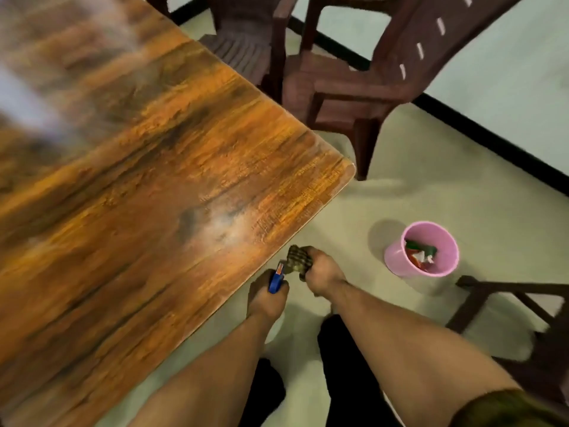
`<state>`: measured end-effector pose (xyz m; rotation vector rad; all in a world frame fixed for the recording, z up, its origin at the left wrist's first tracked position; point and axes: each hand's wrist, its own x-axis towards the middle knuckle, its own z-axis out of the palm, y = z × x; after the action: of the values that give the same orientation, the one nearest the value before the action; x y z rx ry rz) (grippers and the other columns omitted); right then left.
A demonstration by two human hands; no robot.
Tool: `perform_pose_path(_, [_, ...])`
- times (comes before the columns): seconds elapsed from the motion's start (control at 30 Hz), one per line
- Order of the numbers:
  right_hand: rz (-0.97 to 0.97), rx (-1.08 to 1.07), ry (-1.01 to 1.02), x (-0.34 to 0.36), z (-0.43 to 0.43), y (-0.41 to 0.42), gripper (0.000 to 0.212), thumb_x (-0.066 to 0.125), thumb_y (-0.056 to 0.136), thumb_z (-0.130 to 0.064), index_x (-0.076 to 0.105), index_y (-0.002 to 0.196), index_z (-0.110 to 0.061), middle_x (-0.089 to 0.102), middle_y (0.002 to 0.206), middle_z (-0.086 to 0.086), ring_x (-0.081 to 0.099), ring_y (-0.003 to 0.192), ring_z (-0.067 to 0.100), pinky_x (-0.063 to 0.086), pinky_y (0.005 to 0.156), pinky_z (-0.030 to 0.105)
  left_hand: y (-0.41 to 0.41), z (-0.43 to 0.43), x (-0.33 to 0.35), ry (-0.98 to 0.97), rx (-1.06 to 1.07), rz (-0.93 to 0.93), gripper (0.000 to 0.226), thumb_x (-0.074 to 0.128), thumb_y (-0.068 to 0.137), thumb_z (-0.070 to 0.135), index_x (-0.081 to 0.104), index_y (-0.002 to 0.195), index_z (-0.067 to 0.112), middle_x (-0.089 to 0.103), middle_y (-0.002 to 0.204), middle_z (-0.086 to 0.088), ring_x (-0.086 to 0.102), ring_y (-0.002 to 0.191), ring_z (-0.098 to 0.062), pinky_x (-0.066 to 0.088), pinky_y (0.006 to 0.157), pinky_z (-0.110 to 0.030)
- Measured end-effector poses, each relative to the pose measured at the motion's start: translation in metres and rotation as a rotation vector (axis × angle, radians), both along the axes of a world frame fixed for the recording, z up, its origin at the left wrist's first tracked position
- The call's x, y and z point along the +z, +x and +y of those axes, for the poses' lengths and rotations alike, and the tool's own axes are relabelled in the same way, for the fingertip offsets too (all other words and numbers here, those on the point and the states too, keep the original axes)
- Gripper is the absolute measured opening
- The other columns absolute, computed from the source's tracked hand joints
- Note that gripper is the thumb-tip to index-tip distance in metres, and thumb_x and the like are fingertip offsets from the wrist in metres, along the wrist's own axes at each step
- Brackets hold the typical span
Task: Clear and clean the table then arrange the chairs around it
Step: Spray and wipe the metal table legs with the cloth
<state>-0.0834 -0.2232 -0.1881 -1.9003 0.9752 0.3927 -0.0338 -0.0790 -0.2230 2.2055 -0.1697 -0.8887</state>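
Hands meet just off the tabletop's near edge, close to its right corner. Your left hand [266,298] curls round a small blue plastic container with an orange-red label [276,279], top end pointing toward the edge; its lower part is hidden by the hand. Your right hand [321,272] grips a crumpled olive-brown cloth [297,258], bunched tight in the fist. Cloth sits just beside the container's tip; can't tell whether it touches the table edge.

Wood-grain orange-brown table [154,180]: pale misty patch [226,221] on the surface near that edge, just beyond your hands. Far left of the tabletop is washed out by glare and blur.

Floor: round pink plastic bin [395,257] stands right of your hands, well apart from the table, holding green, red and white wrappers [420,254]. Two dark brown plastic chairs [354,84] stand beyond the tabletop's right edge, close against each other. Another dark brown chair [492,286] is near your right forearm, partly cut off.
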Motion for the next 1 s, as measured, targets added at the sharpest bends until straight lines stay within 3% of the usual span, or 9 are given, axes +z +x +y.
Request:
perform_pose_path(0.1, [-0.010,0.122,-0.070,-0.047,-0.030,0.027,0.044,0.049,0.091,-0.009,0.055,0.132,-0.021,0.068,0.112,0.005,0.067,0.099,0.027,0.051,0.062,0.025,0.016,-0.027,-0.058,-0.049,0.084,-0.044,0.012,0.065,0.092,0.018,0.058,0.082,0.018,0.059,0.074,-0.007,0.051,0.065,-0.027,0.046,0.063,-0.042])
perform_pose_path(0.17, [0.003,0.153,-0.094,-0.084,-0.045,0.043,0.046,0.052,0.091,-0.008,0.053,0.134,-0.025,0.065,0.114,0.005,0.065,0.095,0.027,0.052,0.072,0.032,0.032,-0.040,-0.098,-0.084,0.133,-0.083,0.015,0.067,0.091,0.015,0.057,0.080,0.016,0.056,0.073,-0.009,0.047,0.064,-0.027,0.040,0.062,-0.037])
perform_pose_path(0.33, [-0.144,0.276,-0.189,-0.192,-0.068,0.089,0.038,0.052,0.092,-0.009,0.059,0.127,-0.022,0.067,0.113,0.007,0.055,0.084,0.018,0.047,0.070,0.030,0.080,-0.067,-0.210,-0.153,0.201,-0.192,0.009,0.067,0.091,0.015,0.066,0.100,0.012,0.061,0.084,-0.011,0.052,0.071,-0.025,0.047,0.069,-0.035])
perform_pose_path(0.43, [-0.181,0.284,-0.176,-0.255,-0.080,0.117,0.031,0.056,0.092,-0.013,0.059,0.120,-0.022,0.069,0.104,0.009,0.063,0.077,0.026,0.056,0.062,0.034,0.107,-0.073,-0.273,-0.204,0.243,-0.286,0.010,0.070,0.089,0.014,0.063,0.082,0.015,0.063,0.075,-0.011,0.051,0.066,-0.027,0.045,0.065,-0.036])
perform_pose_path(0.57, [-0.170,0.274,-0.157,-0.323,-0.094,0.137,0.039,0.063,0.083,-0.015,0.060,0.121,-0.024,0.072,0.101,0.006,0.069,0.091,0.026,0.059,0.084,0.042,0.137,-0.076,-0.327,-0.290,0.291,-0.351,0.012,0.071,0.087,0.011,0.063,0.078,0.012,0.060,0.068,-0.009,0.050,0.060,-0.024,0.047,0.062,-0.037])
perform_pose_path(0.7, [-0.211,0.198,-0.106,-0.384,-0.108,0.145,0.040,0.054,0.082,-0.017,0.061,0.121,-0.024,0.074,0.100,0.004,0.071,0.090,0.023,0.059,0.087,0.041,0.158,-0.082,-0.355,-0.386,0.338,-0.410,0.019,0.067,0.088,0.007,0.061,0.073,0.017,0.061,0.065,-0.013,0.055,0.057,-0.028,0.049,0.059,-0.036])
perform_pose_path(0.77, [-0.267,0.133,-0.074,-0.403,-0.112,0.155,0.039,0.049,0.080,-0.019,0.063,0.115,-0.029,0.075,0.092,0.002,0.072,0.085,0.023,0.060,0.082,0.042,0.169,-0.087,-0.362,-0.440,0.377,-0.427,0.019,0.067,0.089,0.006,0.061,0.075,0.017,0.061,0.067,-0.017,0.056,0.059,-0.034,0.049,0.060,-0.040])
perform_pose_path(0.9, [-0.419,-0.029,0.076,-0.406,-0.109,0.182,0.033,0.041,0.089,-0.014,0.069,0.103,-0.025,0.075,0.081,0.011,0.066,0.059,0.023,0.056,0.055,0.036,0.194,-0.097,-0.364,-0.541,0.430,-0.439,0.011,0.066,0.089,0.004,0.062,0.083,0.012,0.057,0.069,-0.010,0.051,0.061,-0.023,0.047,0.062,-0.039])
perform_pose_path(1.0, [-0.529,-0.080,0.078,-0.398,-0.102,0.203,0.041,0.038,0.086,-0.003,0.067,0.107,-0.024,0.074,0.087,0.013,0.069,0.068,0.025,0.059,0.061,0.041,0.210,-0.103,-0.354,-0.600,0.450,-0.471,0.013,0.068,0.089,0.010,0.061,0.080,0.016,0.058,0.065,-0.004,0.051,0.058,-0.019,0.046,0.059,-0.037])
